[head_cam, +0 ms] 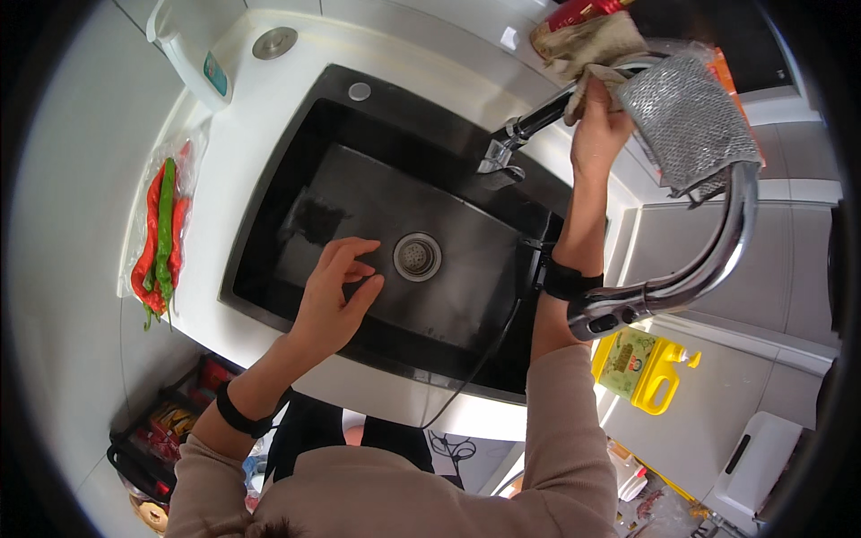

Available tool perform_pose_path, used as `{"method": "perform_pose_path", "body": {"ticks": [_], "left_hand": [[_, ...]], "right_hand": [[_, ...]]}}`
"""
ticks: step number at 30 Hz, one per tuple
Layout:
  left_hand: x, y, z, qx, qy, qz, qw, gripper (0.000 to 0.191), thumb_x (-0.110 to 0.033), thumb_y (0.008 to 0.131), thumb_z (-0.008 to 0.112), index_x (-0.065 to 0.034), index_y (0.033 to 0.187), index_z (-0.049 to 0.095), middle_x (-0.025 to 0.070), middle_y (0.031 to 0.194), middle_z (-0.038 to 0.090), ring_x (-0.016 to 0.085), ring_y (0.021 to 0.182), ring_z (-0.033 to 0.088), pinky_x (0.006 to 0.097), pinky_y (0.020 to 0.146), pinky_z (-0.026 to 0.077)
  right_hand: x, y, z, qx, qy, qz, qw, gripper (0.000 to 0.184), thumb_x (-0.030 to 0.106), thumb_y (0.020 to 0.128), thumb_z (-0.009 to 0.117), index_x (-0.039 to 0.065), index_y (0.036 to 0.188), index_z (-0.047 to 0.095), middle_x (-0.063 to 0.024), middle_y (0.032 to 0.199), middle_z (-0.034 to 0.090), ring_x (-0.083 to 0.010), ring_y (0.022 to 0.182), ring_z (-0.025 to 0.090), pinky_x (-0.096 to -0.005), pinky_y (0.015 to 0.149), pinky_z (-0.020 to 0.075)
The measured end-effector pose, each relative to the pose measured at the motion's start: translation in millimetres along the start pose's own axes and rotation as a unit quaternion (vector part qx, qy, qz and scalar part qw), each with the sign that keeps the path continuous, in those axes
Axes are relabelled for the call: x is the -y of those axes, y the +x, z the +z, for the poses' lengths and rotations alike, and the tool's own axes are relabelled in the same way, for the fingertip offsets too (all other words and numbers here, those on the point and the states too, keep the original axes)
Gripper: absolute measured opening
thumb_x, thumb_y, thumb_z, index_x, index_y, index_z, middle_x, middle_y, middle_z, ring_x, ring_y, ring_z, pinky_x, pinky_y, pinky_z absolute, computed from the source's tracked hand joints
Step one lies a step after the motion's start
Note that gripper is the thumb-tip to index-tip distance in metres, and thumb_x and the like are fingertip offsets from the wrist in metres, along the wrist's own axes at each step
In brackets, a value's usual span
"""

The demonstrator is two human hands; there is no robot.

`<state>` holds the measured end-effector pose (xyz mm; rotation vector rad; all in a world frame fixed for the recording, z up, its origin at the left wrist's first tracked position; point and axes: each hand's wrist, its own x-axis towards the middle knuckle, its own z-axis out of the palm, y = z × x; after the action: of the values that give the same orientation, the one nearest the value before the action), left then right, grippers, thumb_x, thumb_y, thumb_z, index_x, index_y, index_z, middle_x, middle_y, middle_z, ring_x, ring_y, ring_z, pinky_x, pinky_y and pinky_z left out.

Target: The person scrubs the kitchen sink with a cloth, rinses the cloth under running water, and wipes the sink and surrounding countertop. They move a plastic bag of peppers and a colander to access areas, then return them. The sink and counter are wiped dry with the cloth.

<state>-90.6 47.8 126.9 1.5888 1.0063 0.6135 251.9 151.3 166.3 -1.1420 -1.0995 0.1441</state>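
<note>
My left hand (334, 294) hovers over the black sink basin (430, 323) with its fingers bent and apart, holding nothing. Just beyond its fingertips is the round metal drain strainer (417, 256). My right hand (601, 140) reaches up to the chrome faucet (740, 222) and pinches part of a beige cloth (602, 44) draped on its neck; some of the fingers are hidden. A silver mesh dishcloth (693, 121) hangs over the faucet beside that hand. The faucet's spray head (609, 316) passes above my right forearm.
Red and green chili peppers (163, 235) lie on a plastic bag at the counter's left. A white spray bottle (192, 67) stands behind them. To the right is a yellow pump jug (632, 370). A dark cable (481, 366) crosses the sink's front edge.
</note>
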Motion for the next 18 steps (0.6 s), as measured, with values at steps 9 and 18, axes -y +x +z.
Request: {"method": "perform_pose_path", "body": {"ticks": [9, 18], "left_hand": [[2, -3, 21, 0.044, -0.014, -0.009, 0.999, 0.032, -0.003, 0.092, 0.059, -0.0029, 0.123, 0.055, 0.0118, 0.124, 0.049, 0.017, 0.097, 0.063, 0.0279, 0.086, 0.05], [-4, -9, 19, 0.03, -0.015, 0.001, 0.999, 0.03, -0.004, 0.092, 0.059, -0.0028, 0.122, 0.055, 0.0119, 0.125, 0.049, 0.017, 0.096, 0.063, 0.0267, 0.085, 0.051]], "right_hand": [[-78, -90, -13, 0.091, 0.0, 0.164, 0.982, 0.046, 0.004, 0.091, 0.057, 0.001, 0.131, 0.036, -0.0119, 0.114, 0.055, -0.018, 0.103, 0.052, -0.0294, 0.093, 0.0409], [-55, -145, -23, 0.001, -0.089, 0.256, 0.963, 0.047, -0.005, 0.083, 0.055, 0.001, 0.127, 0.039, -0.0141, 0.115, 0.056, -0.0219, 0.106, 0.054, -0.0326, 0.096, 0.0398]]}}
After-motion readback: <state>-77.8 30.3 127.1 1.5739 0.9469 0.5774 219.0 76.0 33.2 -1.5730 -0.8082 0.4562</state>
